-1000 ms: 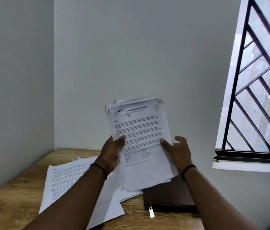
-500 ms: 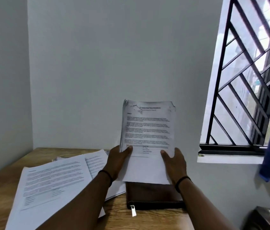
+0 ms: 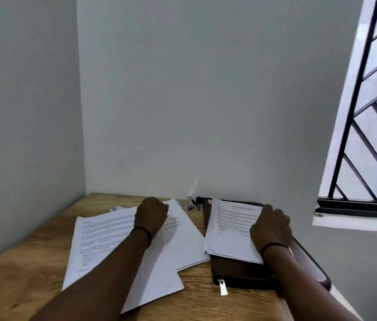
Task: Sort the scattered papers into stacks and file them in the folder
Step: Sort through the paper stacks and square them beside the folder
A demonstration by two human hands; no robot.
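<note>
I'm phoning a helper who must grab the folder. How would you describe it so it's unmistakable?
On the wooden desk in the corner, look at the right end near the barred window. The dark brown zip folder lies there under a paper stack; everything beside it is loose white sheets.
</note>
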